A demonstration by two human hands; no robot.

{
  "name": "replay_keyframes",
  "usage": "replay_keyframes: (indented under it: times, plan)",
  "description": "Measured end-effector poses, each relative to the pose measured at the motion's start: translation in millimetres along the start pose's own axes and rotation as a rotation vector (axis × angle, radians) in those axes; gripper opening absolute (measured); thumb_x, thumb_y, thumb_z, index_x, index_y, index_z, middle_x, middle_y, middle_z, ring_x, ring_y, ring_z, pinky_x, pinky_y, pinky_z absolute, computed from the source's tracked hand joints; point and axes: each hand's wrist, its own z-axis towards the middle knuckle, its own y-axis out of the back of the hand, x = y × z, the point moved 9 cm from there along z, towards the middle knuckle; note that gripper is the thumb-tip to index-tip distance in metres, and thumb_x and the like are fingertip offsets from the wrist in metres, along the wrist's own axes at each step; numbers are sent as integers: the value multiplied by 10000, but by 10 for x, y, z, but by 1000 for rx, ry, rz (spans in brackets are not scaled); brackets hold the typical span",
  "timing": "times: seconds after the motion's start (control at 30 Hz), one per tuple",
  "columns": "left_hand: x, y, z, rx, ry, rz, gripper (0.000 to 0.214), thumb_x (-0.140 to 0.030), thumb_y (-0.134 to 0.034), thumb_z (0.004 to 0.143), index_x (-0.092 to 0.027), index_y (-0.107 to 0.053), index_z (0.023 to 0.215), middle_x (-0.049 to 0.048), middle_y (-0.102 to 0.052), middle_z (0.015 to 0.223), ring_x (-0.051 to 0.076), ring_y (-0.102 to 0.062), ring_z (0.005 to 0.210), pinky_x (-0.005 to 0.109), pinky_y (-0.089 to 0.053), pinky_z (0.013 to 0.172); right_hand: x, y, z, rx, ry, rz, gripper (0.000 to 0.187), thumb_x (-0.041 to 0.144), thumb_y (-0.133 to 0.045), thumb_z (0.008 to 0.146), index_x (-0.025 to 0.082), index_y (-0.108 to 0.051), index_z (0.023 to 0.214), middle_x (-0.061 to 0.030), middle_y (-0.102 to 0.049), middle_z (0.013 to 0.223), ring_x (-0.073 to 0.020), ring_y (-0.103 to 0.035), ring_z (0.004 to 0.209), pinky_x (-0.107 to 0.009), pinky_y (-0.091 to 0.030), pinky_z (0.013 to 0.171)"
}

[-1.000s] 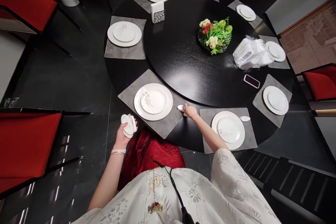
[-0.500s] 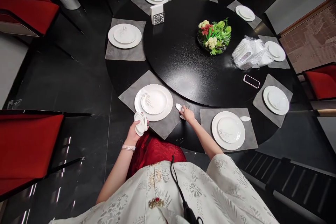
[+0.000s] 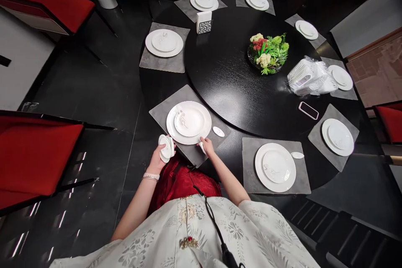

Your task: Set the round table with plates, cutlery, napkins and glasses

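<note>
My left hand [image 3: 161,157] is closed around several small white oval dishes [image 3: 165,149], stacked together beside the table's front edge. The fingers of my right hand [image 3: 206,146] grip another small white oval dish [image 3: 202,148], partly hidden, close to the lower right rim of the large white plate [image 3: 204,132]. A smaller white plate [image 3: 190,123] with a grey pattern rests on the large one. On the grey placemat [image 3: 194,155], right of the plates, lies a single oval dish [image 3: 218,131]. Neither hand touches it.
A black turntable [image 3: 226,71] carries a flower arrangement [image 3: 268,54], a napkin holder [image 3: 204,23], a phone [image 3: 308,110] and plastic-wrapped white tableware [image 3: 309,76]. The placemat at right holds plates [image 3: 275,167] and an oval dish [image 3: 297,155]. A red chair [image 3: 34,159] stands at left.
My right hand has let go of one oval dish on the placemat and drawn back left toward the large plate. My left hand still holds its stack. The view has shifted slightly.
</note>
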Motion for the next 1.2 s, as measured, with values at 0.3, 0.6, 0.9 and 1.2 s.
replay_keyframes:
  times: [0.3, 0.6, 0.9, 1.2]
  plan:
    - [-49, 144, -93, -60, -15, -23, 629, -191, -581, 728, -229, -444, 1340, 58, -682, 976, 193, -677, 801, 306, -573, 614, 55, -302, 212, 0, 3, 101, 339, 459, -445, 823, 143, -565, 792, -10, -584, 528, -148, -534, 495, -236, -401, 505]
    - [-86, 169, -90, -64, -33, 0, 571, -204, -587, 727, -256, -499, 1289, 44, -679, 994, 186, -676, 801, 298, -575, 621, 194, 757, 169, -214, 119, -457, 538, 440, -516, 859, 176, -492, 1327, -134, -676, 965, -241, -614, 871, -336, -434, 780]
    - [-100, 148, -82, -60, -41, -24, 564, -207, -588, 732, -249, -498, 1286, 41, -675, 996, 184, -676, 805, 293, -577, 613, 136, 1067, 137, -178, 97, -713, 511, 479, -464, 895, 266, -450, 1359, -82, -685, 942, -216, -634, 847, -318, -457, 767]
    - [-496, 163, 300, 6, 49, -50, 593, -208, -587, 732, -244, -473, 1313, 50, -679, 997, 187, -675, 805, 300, -579, 622, 1177, 382, -10, 229, -96, 616, 691, 690, -172, 860, 164, -573, 1062, -53, -574, 733, -119, -427, 504, -231, -361, 439]
